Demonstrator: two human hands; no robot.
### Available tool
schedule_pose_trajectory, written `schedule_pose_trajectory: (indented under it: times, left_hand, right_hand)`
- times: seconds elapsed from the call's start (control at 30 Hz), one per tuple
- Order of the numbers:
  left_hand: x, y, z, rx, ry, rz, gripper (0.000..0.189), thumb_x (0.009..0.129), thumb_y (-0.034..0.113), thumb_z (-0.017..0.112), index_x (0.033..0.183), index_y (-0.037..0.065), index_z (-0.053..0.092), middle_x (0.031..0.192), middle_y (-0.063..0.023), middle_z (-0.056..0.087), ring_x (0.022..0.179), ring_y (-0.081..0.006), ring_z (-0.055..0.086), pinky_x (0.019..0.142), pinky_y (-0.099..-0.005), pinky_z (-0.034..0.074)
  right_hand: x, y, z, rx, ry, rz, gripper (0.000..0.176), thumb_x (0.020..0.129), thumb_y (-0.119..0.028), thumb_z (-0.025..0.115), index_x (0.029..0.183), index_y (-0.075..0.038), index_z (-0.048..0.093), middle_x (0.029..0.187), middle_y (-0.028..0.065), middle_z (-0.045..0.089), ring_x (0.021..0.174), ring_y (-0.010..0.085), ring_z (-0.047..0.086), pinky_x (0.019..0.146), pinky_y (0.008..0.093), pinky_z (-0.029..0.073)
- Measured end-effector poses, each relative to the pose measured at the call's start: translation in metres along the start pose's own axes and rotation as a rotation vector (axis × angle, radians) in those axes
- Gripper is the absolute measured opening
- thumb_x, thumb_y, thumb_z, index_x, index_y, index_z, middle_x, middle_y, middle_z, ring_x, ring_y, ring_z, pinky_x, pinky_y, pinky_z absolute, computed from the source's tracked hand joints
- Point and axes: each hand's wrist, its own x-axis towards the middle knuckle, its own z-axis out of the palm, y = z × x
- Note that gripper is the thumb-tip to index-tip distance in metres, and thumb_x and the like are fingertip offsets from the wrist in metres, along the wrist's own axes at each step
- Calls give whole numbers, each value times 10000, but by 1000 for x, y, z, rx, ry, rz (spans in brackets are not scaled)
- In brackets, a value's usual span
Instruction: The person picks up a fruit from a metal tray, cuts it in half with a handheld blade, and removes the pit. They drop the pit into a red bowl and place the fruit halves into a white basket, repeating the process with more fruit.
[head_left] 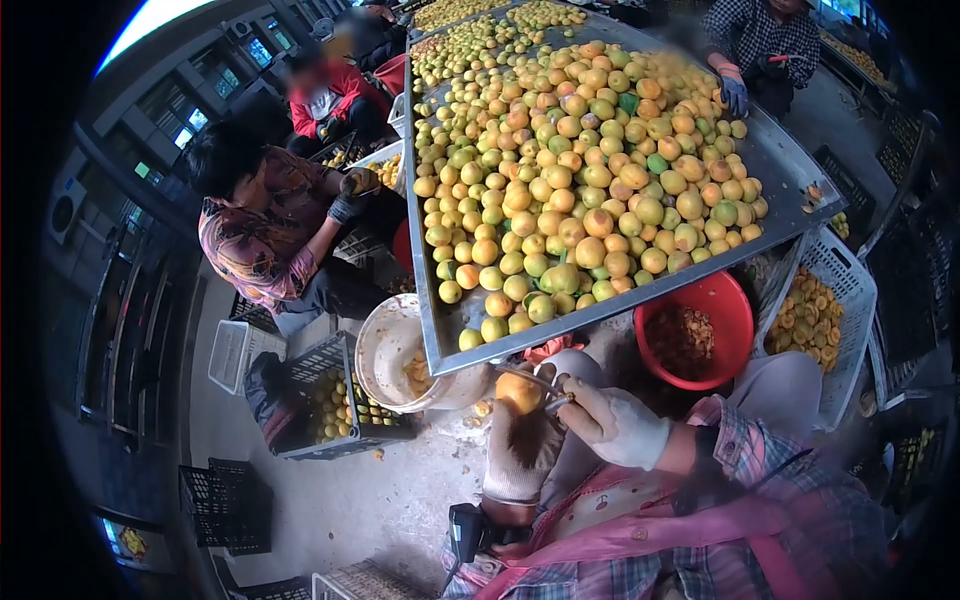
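My left hand [520, 450] is gripping an orange fruit [519, 392] just below the edge of the metal table [790, 170], which is carrying many yellow fruits. My right hand [612, 425] is pinching a small knife [540, 383] and pressing it against this fruit. A red bowl [740, 300] is standing near.

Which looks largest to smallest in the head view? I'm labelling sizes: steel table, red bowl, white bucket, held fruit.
1. steel table
2. red bowl and white bucket: alike, bucket partly hidden by the table, so unranked
3. fruit in the left hand, smallest
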Motion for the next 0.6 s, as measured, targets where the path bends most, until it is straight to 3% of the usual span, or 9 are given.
schedule_pose_trajectory:
  times: [0.07, 0.2, 0.23, 0.3, 0.37, 0.43, 0.53, 0.57, 0.6]
  left_hand:
    - [3, -9, 3, 21, 5, -30, 634, 941, 419, 567, 1410, 41, 369, 1414, -143, 441, 1288, -270, 446, 1086, -412, 366]
    - [9, -26, 12, 101, -29, -59, 525, 957, 294, 528, 1382, 18, 391, 1358, -149, 474, 1254, -266, 473, 1074, -396, 373]
    - [11, -29, 15, 96, -35, -65, 525, 957, 294, 528, 1382, 18, 391, 1358, -149, 474, 1254, -266, 473, 1074, -396, 373]
    - [14, -35, 22, 446, -71, 14, 515, 936, 256, 517, 1364, -5, 400, 1286, -140, 508, 1163, -243, 525, 1025, -364, 403]
    - [20, -39, 26, 585, -120, 41, 534, 924, 265, 523, 1361, -15, 397, 1262, -133, 518, 1120, -226, 538, 990, -350, 421]
    - [24, -42, 37, 815, -176, 89, 606, 906, 352, 571, 1339, -37, 403, 1215, -110, 540, 1043, -189, 554, 905, -324, 461]
    - [17, -55, 61, 684, -155, 37, 643, 903, 436, 591, 1306, -40, 434, 1203, -106, 546, 1040, -181, 551, 882, -316, 470]
    - [18, -58, 62, 630, -209, -2, 771, 882, 502, 621, 1404, 18, 327, 1276, -151, 526, 1166, -252, 515, 1018, -376, 400]
    - [18, -59, 67, 627, -214, 0, 771, 882, 502, 621, 1404, 18, 327, 1276, -151, 526, 1166, -252, 515, 1018, -376, 400]
  right_hand:
    - [-7, 3, -11, 194, -6, 165, 276, 908, -75, 563, 1162, 20, 507, 981, 207, 610, 759, 387, 630, 628, 441, 515]
    - [-24, 12, -30, -25, -17, 83, 241, 892, -77, 569, 1108, 26, 544, 986, 211, 598, 718, 366, 625, 609, 431, 519]
    - [-18, 2, -47, 52, -75, 216, 221, 881, -78, 576, 1072, 31, 560, 1003, 217, 590, 705, 352, 620, 595, 419, 517]
    - [-23, 3, -60, 118, -130, 356, 203, 870, -79, 583, 1037, 37, 577, 1020, 223, 582, 692, 338, 616, 582, 407, 514]
    - [-37, 19, -58, -286, -21, -137, 184, 845, -77, 599, 989, 37, 588, 1035, 245, 572, 690, 330, 616, 548, 404, 494]
    - [-39, 20, -71, -313, 28, -191, 173, 830, -68, 605, 969, 34, 584, 1036, 257, 561, 681, 327, 611, 526, 396, 484]
    - [-48, 20, -81, -264, 61, -123, 216, 854, -100, 605, 1022, 26, 550, 923, 220, 578, 614, 323, 602, 502, 398, 473]
    - [-51, 19, -83, -189, 47, -4, 269, 894, -141, 598, 1095, 20, 521, 808, 171, 606, 557, 323, 599, 499, 408, 472]
    - [-52, 17, -85, -195, 47, -7, 269, 894, -141, 598, 1095, 20, 521, 808, 171, 606, 557, 323, 599, 499, 408, 472]
